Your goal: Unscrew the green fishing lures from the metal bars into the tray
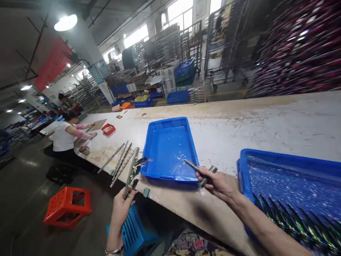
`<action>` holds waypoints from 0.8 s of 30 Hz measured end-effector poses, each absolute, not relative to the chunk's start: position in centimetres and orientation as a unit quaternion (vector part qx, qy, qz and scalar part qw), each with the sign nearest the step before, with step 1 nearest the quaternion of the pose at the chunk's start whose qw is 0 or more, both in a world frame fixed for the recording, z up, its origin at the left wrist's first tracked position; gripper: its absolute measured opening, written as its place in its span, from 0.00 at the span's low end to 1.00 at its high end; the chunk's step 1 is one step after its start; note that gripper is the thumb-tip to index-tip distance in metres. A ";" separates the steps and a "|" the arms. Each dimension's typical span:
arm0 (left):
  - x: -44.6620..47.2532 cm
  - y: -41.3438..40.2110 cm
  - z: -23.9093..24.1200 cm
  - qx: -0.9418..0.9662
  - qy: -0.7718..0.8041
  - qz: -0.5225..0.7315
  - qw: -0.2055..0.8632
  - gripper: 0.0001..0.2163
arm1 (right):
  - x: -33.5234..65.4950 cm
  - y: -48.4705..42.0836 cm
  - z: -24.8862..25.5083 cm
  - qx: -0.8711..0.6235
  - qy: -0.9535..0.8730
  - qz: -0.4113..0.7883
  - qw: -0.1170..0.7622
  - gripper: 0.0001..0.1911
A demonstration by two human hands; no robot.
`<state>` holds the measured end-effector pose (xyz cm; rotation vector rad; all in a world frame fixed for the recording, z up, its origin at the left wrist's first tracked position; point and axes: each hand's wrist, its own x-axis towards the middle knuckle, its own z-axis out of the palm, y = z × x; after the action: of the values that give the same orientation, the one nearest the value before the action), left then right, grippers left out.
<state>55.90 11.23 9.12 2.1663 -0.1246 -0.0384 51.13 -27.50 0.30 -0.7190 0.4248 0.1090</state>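
Note:
My left hand (123, 202) is closed around the lower end of a slim metal bar (131, 170). Several dark, shiny fish-shaped lures (136, 171) hang along the bar's right side, one reaching over the near left corner of a blue tray (170, 176). My right hand (217, 183) grips a grey metal tool (192, 165) with a thin shaft and a thicker cylindrical part; its exact kind is unclear. The shaft's tip points left, over the tray's near right part. Inside, the tray shows its bare blue bottom.
At right, a second blue tray (271, 155) holds plastic wrap and rows of green-black lures (301, 220). Several metal bars (121, 161) lie left on the white table (223, 122). A person (68, 133) works farther along, near a red box (108, 129). Orange (68, 206) and blue (140, 227) stools stand below.

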 end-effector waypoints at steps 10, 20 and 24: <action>63.8 2.1 7.1 0.861 -0.251 0.056 0.439 0.15 | 51.9 -22.0 9.7 0.085 0.061 0.305 0.947 0.14; 66.8 -3.1 5.3 0.845 -0.287 0.046 0.449 0.13 | 54.7 -24.6 9.1 0.070 0.012 0.291 0.954 0.16; 69.5 -4.2 4.4 0.829 -0.336 -0.006 0.447 0.14 | 55.8 -25.2 8.8 -0.092 0.035 0.224 0.970 0.17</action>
<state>69.53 -4.16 4.41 2.0524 -0.8327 -0.0139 55.80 -25.16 8.79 -0.1856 0.0706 0.4531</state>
